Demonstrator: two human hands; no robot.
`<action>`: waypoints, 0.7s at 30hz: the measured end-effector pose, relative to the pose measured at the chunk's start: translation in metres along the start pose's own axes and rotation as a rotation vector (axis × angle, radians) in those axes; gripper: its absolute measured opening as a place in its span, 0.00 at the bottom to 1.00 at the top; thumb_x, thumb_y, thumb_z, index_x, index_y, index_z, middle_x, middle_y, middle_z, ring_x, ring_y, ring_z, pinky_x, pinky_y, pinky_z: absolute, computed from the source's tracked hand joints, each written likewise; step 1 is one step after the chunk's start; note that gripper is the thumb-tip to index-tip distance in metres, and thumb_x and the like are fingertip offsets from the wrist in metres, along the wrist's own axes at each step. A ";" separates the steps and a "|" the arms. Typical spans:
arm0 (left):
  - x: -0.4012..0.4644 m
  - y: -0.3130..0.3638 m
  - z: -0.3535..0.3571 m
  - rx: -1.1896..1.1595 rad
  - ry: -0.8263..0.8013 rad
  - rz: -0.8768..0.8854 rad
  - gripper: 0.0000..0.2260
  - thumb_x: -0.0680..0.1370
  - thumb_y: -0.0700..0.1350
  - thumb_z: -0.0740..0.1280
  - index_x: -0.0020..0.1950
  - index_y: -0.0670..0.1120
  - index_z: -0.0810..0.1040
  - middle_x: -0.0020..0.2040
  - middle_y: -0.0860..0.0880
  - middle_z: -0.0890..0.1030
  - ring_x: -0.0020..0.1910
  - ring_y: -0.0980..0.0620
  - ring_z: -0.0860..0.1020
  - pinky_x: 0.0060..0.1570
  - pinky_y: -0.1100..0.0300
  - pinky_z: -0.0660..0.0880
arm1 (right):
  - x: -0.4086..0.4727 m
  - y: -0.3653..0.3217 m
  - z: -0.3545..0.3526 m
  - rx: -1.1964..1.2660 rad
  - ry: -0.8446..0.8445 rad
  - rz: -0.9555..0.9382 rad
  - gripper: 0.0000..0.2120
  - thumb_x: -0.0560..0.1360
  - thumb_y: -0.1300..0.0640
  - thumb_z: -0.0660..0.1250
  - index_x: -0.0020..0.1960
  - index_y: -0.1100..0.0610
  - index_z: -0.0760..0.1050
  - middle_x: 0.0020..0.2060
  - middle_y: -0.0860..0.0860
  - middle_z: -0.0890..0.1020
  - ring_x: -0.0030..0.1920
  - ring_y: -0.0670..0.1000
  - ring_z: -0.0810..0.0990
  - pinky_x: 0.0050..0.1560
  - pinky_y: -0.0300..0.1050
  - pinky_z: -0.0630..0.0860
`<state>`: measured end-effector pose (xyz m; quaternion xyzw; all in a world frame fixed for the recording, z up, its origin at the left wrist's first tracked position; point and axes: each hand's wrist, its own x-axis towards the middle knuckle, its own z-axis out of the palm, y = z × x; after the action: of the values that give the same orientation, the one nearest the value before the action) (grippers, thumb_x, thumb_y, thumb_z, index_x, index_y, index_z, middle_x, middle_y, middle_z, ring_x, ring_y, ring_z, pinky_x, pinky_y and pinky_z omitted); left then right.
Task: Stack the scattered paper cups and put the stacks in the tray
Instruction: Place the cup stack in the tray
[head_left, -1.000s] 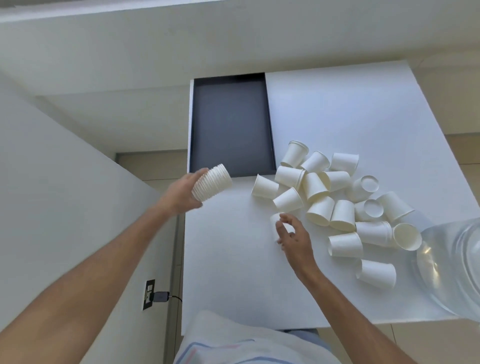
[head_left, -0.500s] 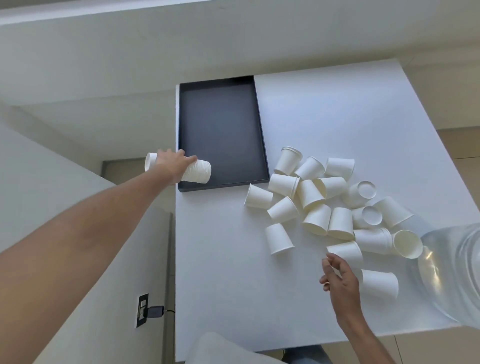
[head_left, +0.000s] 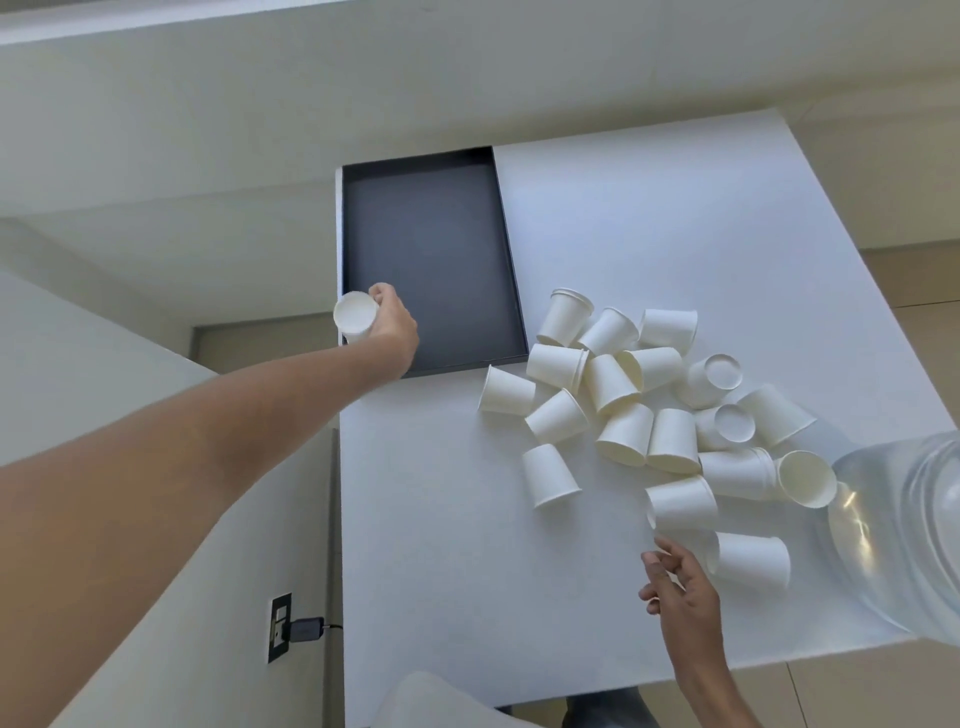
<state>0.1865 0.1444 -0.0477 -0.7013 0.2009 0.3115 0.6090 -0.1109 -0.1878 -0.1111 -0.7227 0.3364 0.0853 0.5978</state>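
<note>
1. No brand, label or readable writing shows on any of the things in view.
2. The tray (head_left: 431, 249), dark and shallow, sits at about 11 o'clock on the white table (head_left: 675, 218), against its left edge. Its bare floor shows, with the hand and stack over its near-left corner.
3. The left hand (head_left: 395, 325) has its fingers curled round a stack of cups (head_left: 356, 314), whose round end faces the camera. The stack is at the tray's near-left corner, at 7 o'clock of the tray; whether it touches the tray floor cannot be told.
4. The loose cups (head_left: 649, 395) lie in a heap at about 3 o'clock on the table, just right of the tray's near corner. Most lie on their sides or stand mouth down, many touching; those whose mouths show look empty.
5. The right hand (head_left: 680, 592) hovers at 5 o'clock, fingers loosely spread and holding nothing, just beside the nearest cup (head_left: 750, 561).
6. A clear plastic container (head_left: 904, 530) juts in at the right edge.
</note>
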 end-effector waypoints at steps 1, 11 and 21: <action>-0.008 0.000 -0.005 0.055 -0.025 0.003 0.20 0.61 0.40 0.69 0.53 0.51 0.78 0.48 0.42 0.77 0.40 0.39 0.73 0.42 0.40 0.66 | 0.000 0.002 -0.001 0.013 0.007 0.002 0.10 0.78 0.59 0.67 0.58 0.51 0.76 0.47 0.51 0.80 0.35 0.53 0.76 0.37 0.44 0.75; -0.009 -0.009 0.001 0.145 -0.066 -0.002 0.22 0.62 0.45 0.72 0.55 0.52 0.78 0.51 0.43 0.77 0.46 0.37 0.73 0.49 0.39 0.67 | 0.000 0.026 -0.020 0.039 0.041 0.062 0.11 0.77 0.63 0.66 0.53 0.48 0.77 0.48 0.56 0.81 0.27 0.43 0.75 0.27 0.33 0.72; -0.003 -0.005 0.024 -0.159 0.084 0.015 0.23 0.73 0.49 0.69 0.67 0.52 0.71 0.62 0.48 0.76 0.60 0.41 0.75 0.60 0.42 0.64 | -0.008 0.021 -0.018 -0.024 0.003 0.034 0.10 0.77 0.60 0.67 0.54 0.47 0.77 0.47 0.55 0.82 0.34 0.53 0.76 0.31 0.36 0.74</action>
<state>0.1832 0.1686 -0.0440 -0.7584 0.2061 0.3012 0.5401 -0.1343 -0.2028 -0.1190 -0.7241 0.3484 0.0983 0.5871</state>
